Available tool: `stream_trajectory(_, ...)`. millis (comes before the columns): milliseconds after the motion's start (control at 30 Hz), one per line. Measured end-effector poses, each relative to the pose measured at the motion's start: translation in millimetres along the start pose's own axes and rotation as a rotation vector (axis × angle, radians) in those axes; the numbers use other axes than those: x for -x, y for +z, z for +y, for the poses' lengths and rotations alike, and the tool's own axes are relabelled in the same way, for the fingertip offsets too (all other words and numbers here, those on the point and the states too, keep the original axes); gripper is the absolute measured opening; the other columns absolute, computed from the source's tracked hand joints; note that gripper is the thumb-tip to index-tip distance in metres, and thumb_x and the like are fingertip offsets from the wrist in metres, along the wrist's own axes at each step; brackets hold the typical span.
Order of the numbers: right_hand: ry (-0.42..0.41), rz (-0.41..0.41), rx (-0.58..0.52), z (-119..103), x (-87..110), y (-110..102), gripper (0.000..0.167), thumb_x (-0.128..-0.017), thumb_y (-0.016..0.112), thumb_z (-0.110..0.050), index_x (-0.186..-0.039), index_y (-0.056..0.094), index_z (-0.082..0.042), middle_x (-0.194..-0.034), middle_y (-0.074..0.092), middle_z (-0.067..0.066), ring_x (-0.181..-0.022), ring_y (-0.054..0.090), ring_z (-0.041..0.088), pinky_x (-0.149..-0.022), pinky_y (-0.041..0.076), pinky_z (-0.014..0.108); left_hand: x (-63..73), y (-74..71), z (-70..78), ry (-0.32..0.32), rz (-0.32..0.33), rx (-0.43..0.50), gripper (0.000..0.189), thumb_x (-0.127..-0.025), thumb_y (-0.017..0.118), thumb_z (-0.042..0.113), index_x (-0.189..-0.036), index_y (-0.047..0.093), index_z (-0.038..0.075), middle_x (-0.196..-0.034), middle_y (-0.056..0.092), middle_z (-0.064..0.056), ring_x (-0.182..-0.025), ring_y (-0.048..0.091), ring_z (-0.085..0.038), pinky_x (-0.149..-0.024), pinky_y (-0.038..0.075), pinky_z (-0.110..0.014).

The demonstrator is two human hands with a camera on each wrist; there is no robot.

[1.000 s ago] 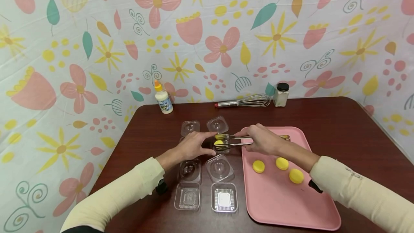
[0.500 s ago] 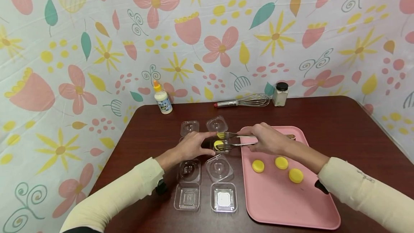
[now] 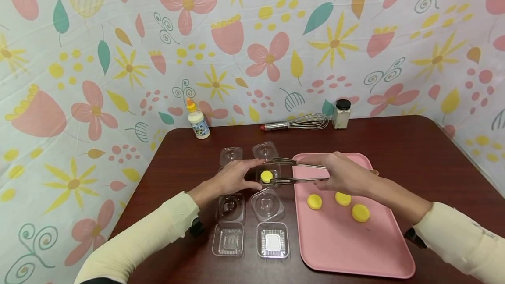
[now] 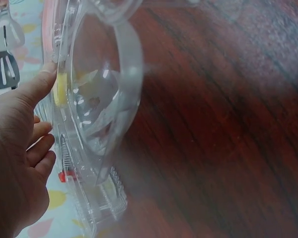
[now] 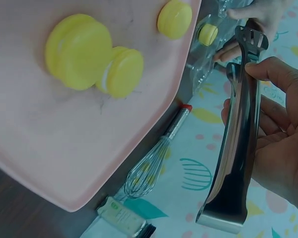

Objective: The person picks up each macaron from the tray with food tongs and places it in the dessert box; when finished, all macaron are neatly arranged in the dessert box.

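Observation:
A yellow macaron (image 3: 266, 176) lies in a clear plastic box (image 3: 276, 171), and the left hand (image 3: 234, 176) is beside it with index finger and thumb spread at the box's edges. In the left wrist view that hand's thumb reaches the clear rim near the yellow macaron (image 4: 61, 89). The right hand (image 3: 349, 176) grips metal tongs (image 3: 293, 181), whose slotted ends are spread apart with nothing between them, right of the macaron. Three more macarons, one of them nearest the boxes (image 3: 314, 202), lie on a pink tray (image 3: 355, 249) under the right arm.
Several more clear boxes stand in two columns, such as a front box (image 3: 273, 240) and a domed lid (image 3: 267, 205). Along the back are a squeeze bottle (image 3: 199, 124), a whisk (image 3: 304, 122) and a black-capped jar (image 3: 341, 115). A floral cloth (image 3: 252, 56) hangs behind the table.
The tong ends have spread wider and drawn right, off the macaron, which now lies uncovered in the box. The right hand has moved right; the left hand has stayed in place.

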State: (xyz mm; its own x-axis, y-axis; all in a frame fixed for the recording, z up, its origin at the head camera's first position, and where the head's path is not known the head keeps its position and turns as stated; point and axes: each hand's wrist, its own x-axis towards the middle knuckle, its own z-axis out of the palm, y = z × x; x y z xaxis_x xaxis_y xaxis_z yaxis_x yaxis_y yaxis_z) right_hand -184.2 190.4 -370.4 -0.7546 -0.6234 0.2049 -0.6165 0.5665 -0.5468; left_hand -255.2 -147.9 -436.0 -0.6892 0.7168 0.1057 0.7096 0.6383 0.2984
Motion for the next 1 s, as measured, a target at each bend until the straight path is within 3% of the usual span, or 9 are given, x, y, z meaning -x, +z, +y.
stream_trajectory(133, 0.001, 0.01, 0.012, 4, 8.4, -3, 0.08, -0.075, 0.084, 0.012, -0.148, 0.064, -0.014, -0.147, 0.065, -0.002, -0.108, 0.063, 0.015, -0.072, 0.05, 0.026, 2.3, -5.6, -2.8, 0.005, 0.025, 0.016, 0.083, -0.088, 0.088, 0.043, -0.156, 0.054, 0.009, -0.152, 0.06, -0.008, -0.136, 0.06, -0.025, -0.112, 0.05, -0.044)
stream_trajectory(200, 0.013, -0.001, 0.011, 6, 14.1, -5, 0.079, -0.076, 0.083, 0.012, -0.149, 0.064, -0.014, -0.146, 0.065, -0.001, -0.118, 0.064, 0.016, -0.076, 0.051, 0.026, 4.4, -8.9, -5.3, 0.0, 0.037, 0.02, 0.084, -0.088, 0.088, 0.043, -0.156, 0.054, 0.008, -0.15, 0.061, -0.009, -0.134, 0.062, -0.025, -0.11, 0.051, -0.044)
stream_trajectory(300, 0.033, -0.022, -0.005, 9, 23.2, -9, 0.076, -0.078, 0.081, 0.012, -0.148, 0.065, -0.012, -0.144, 0.067, 0.003, -0.115, 0.064, 0.015, -0.076, 0.051, 0.024, 8.6, -15.2, -9.1, -0.012, 0.047, 0.039, 0.085, -0.087, 0.089, 0.041, -0.156, 0.053, 0.007, -0.135, 0.071, -0.013, -0.112, 0.071, -0.024, -0.1, 0.056, -0.043)
stream_trajectory(400, 0.01, -0.011, -0.012, 13, 32.8, -12, 0.078, -0.075, 0.082, 0.015, -0.147, 0.066, -0.012, -0.142, 0.068, 0.003, -0.106, 0.062, 0.011, -0.072, 0.049, 0.023, 14.1, -21.0, -15.5, -0.029, 0.058, 0.064, 0.086, -0.087, 0.089, 0.039, -0.157, 0.052, 0.007, -0.13, 0.072, -0.014, -0.096, 0.068, -0.025, -0.09, 0.056, -0.044)
stream_trajectory(467, -0.011, 0.011, -0.016, 16, 39.5, -12, 0.082, -0.071, 0.082, 0.017, -0.145, 0.067, -0.015, -0.139, 0.07, -0.001, -0.102, 0.059, 0.01, -0.068, 0.048, 0.023, 18.6, -24.6, -20.8, -0.036, 0.068, 0.081, 0.087, -0.087, 0.09, 0.039, -0.158, 0.051, 0.007, -0.133, 0.071, -0.014, -0.102, 0.069, -0.026, -0.091, 0.056, -0.045)
stream_trajectory(600, -0.016, 0.041, -0.006, 24, 55.1, -13, 0.078, -0.07, 0.091, 0.009, -0.142, 0.07, -0.014, -0.135, 0.071, -0.004, -0.11, 0.06, 0.006, -0.073, 0.053, 0.023, 29.0, -31.3, -31.5, -0.054, 0.079, 0.096, 0.088, -0.086, 0.09, 0.04, -0.159, 0.05, 0.01, -0.153, 0.059, -0.01, -0.126, 0.067, -0.027, -0.102, 0.055, -0.047)
stream_trajectory(700, -0.019, 0.045, 0.015, 30, 66.6, -13, 0.071, -0.073, 0.095, 0.0, -0.14, 0.071, -0.011, -0.133, 0.073, -0.001, -0.116, 0.064, 0.006, -0.076, 0.057, 0.023, 37.2, -35.5, -38.1, -0.08, 0.063, 0.115, 0.089, -0.086, 0.09, 0.04, -0.16, 0.049, 0.011, -0.154, 0.058, -0.01, -0.091, 0.072, -0.023, -0.089, 0.057, -0.042)
stream_trajectory(833, -0.056, 0.029, 0.009, 37, 77.1, -13, 0.066, -0.078, 0.094, -0.003, -0.14, 0.07, -0.008, -0.131, 0.074, 0.004, -0.108, 0.067, 0.006, -0.073, 0.057, 0.022, 47.1, -39.0, -45.8, -0.116, 0.049, 0.141, 0.088, -0.087, 0.09, 0.037, -0.16, 0.049, 0.011, -0.152, 0.06, -0.013, -0.066, 0.055, -0.024, -0.078, 0.051, -0.039)
stream_trajectory(1000, -0.052, 0.006, -0.015, 43, 85.6, -13, 0.067, -0.077, 0.092, 0.001, -0.14, 0.07, -0.01, -0.131, 0.074, 0.007, -0.091, 0.061, 0.007, -0.065, 0.051, 0.023, 58.3, -40.9, -53.1, -0.124, 0.058, 0.149, 0.086, -0.086, 0.091, 0.033, -0.159, 0.051, 0.01, -0.152, 0.06, -0.012, -0.112, 0.07, -0.031, -0.098, 0.055, -0.048)
